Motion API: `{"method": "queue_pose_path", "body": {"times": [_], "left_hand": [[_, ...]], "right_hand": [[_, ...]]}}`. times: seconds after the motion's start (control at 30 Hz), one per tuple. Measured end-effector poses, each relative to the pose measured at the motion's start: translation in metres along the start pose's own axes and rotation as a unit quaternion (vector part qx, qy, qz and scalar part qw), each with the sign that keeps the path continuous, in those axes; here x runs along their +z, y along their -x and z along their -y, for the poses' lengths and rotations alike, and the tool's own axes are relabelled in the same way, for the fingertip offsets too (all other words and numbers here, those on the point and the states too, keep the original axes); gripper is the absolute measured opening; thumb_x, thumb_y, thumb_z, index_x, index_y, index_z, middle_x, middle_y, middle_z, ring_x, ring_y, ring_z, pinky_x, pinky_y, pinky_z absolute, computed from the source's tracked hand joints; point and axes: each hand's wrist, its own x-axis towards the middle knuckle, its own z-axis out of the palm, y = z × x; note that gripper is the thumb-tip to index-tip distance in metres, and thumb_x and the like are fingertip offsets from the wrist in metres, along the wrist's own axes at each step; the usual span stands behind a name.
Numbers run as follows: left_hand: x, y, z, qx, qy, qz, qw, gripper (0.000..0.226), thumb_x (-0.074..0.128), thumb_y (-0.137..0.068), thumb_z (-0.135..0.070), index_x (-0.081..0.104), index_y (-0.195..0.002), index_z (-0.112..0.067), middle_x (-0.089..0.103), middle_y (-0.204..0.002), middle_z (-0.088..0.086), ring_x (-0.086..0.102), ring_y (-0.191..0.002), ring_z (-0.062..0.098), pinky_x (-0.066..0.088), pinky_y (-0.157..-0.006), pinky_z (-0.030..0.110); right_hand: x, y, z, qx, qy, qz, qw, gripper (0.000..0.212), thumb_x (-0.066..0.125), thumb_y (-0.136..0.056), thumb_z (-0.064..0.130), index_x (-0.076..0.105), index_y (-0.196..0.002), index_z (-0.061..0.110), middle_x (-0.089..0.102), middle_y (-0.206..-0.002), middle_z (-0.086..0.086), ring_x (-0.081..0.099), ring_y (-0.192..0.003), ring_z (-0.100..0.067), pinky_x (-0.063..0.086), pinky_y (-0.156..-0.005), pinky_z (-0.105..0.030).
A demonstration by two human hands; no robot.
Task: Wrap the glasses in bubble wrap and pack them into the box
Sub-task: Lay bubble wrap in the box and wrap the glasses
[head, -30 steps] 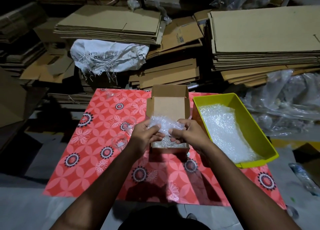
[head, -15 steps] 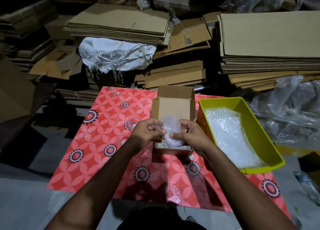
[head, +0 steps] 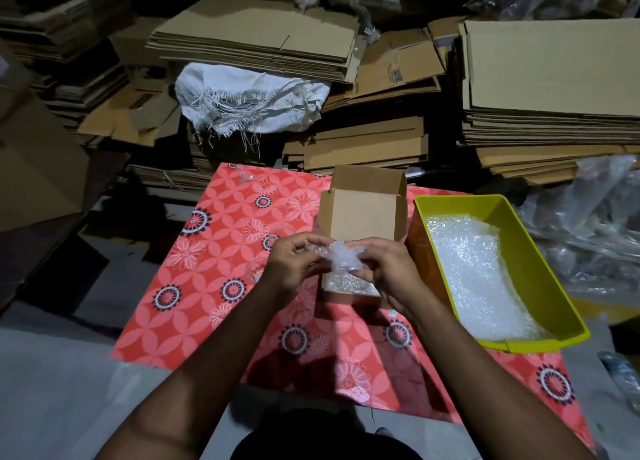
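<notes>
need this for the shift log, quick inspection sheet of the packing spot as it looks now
surface: red floral mat spread on a grey floor.
job's things: open cardboard box, bubble wrap already inside; bubble-wrapped bundle held above it; clear glasses on the mat, hard to make out.
clutter: yellow bin holding bubble wrap sheets.
grippers: left hand and right hand both grip the bundle.
cables: nothing seen.
surroundings: stacks of flattened cardboard, white frayed sack, plastic bags at right.

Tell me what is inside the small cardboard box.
Bubble wrap lies at the bottom of the cardboard box. The hands and their wrapped bundle cover the middle part, so anything there is hidden.
</notes>
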Motion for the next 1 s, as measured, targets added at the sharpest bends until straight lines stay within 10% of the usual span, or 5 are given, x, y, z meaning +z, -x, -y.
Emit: {"method": "queue_pose_path", "body": {"times": [0.17, 0.37, 0.57, 0.7, 1.0], "left_hand": [[-0.012, 0.007, 0.003, -0.029, 0.071, -0.021, 0.997, 0.017, 0.052, -0.099, -0.002, 0.066, -0.101, 0.007, 0.071, -0.089, 0.018, 0.067, -0.088, 0.031, 0.059, -0.074, 0.034], [-0.038, 0.016, 0.018, 0.017, -0.007, -0.063, 0.998, 0.013, 0.072, -0.081, 0.008, 0.072, -0.084, -0.005, 0.072, -0.078, 0.009, 0.068, -0.073, 0.02, 0.057, -0.068, 0.03], [-0.089, 0.025, 0.039, 0.034, -0.122, -0.143, 0.982, 0.024, 0.082, -0.077, 0.0, 0.072, -0.092, -0.016, 0.076, -0.083, -0.003, 0.069, -0.079, 0.008, 0.056, -0.073, 0.027], [-0.132, 0.033, 0.051, 0.037, -0.203, -0.183, 0.961, 0.041, 0.088, -0.072, -0.013, 0.067, -0.103, -0.029, 0.073, -0.099, -0.007, 0.068, -0.09, 0.005, 0.056, -0.078, 0.024], [-0.164, -0.003, 0.083, 0.005, -0.304, -0.092, 0.948, 0.088, 0.093, -0.06, -0.022, 0.051, -0.136, -0.033, 0.059, -0.134, -0.009, 0.058, -0.117, 0.011, 0.053, -0.092, 0.028]], "right_hand": [[0.003, -0.009, -0.01, -0.006, 0.073, 0.01, 0.997, 0.01, 0.069, -0.088, 0.0, 0.079, -0.089, 0.003, 0.074, -0.09, -0.015, 0.064, -0.075, -0.022, 0.057, -0.066, -0.026], [0.015, -0.018, -0.031, -0.001, 0.132, -0.006, 0.991, 0.038, 0.084, -0.071, -0.006, 0.068, -0.1, 0.012, 0.074, -0.09, -0.016, 0.07, -0.08, -0.026, 0.058, -0.076, -0.044], [0.024, -0.044, -0.046, -0.015, 0.262, 0.0, 0.965, 0.02, 0.077, -0.081, -0.005, 0.075, -0.098, 0.006, 0.057, -0.061, 0.009, 0.055, -0.061, -0.012, 0.052, -0.064, -0.033], [0.04, -0.07, -0.053, -0.052, 0.365, -0.029, 0.929, 0.022, 0.082, -0.079, 0.004, 0.077, -0.095, 0.018, 0.06, -0.072, 0.005, 0.057, -0.066, -0.014, 0.059, -0.065, -0.048], [0.106, -0.092, -0.086, -0.164, 0.535, 0.04, 0.828, 0.024, 0.078, -0.076, 0.007, 0.081, -0.097, 0.019, 0.06, -0.094, 0.005, 0.059, -0.082, -0.007, 0.044, -0.071, -0.005]]}}
